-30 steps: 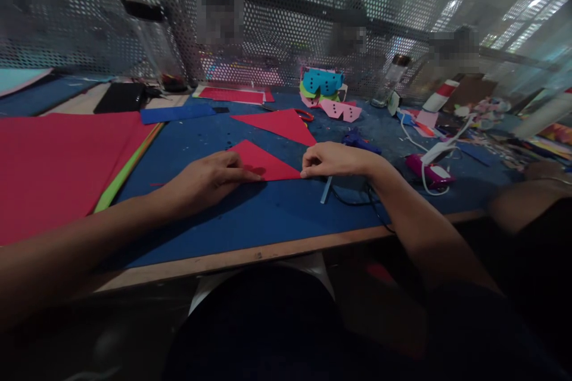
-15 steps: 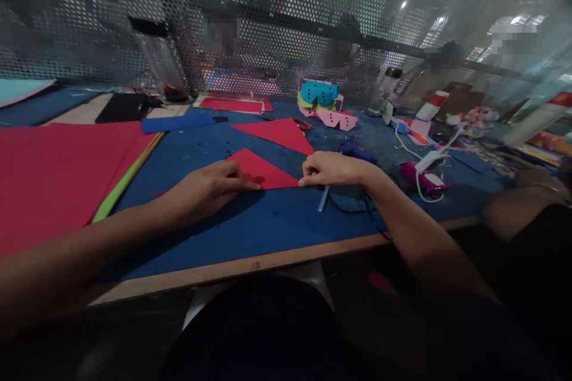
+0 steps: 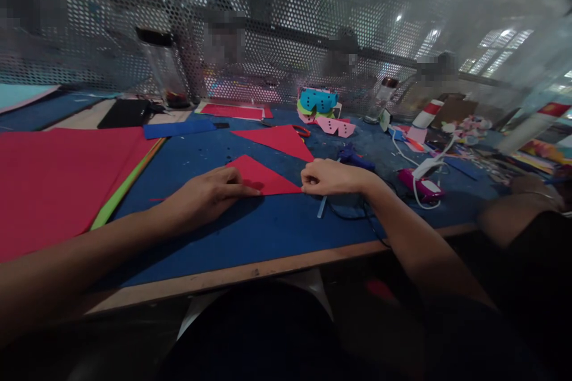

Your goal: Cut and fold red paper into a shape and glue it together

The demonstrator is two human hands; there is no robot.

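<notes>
Head, red triangle (image 3: 269, 180), partly under left hand (image 3: 208, 193)

view tilted slightly up, nearer red triangle (image 3: 270, 180) and blue tabletop (image 3: 201, 256) appear lower

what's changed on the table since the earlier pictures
Nothing has visibly moved on the table; only the view shifted, so everything sits slightly lower. The left hand and right hand stay at opposite ends of the nearer red triangle.
</notes>
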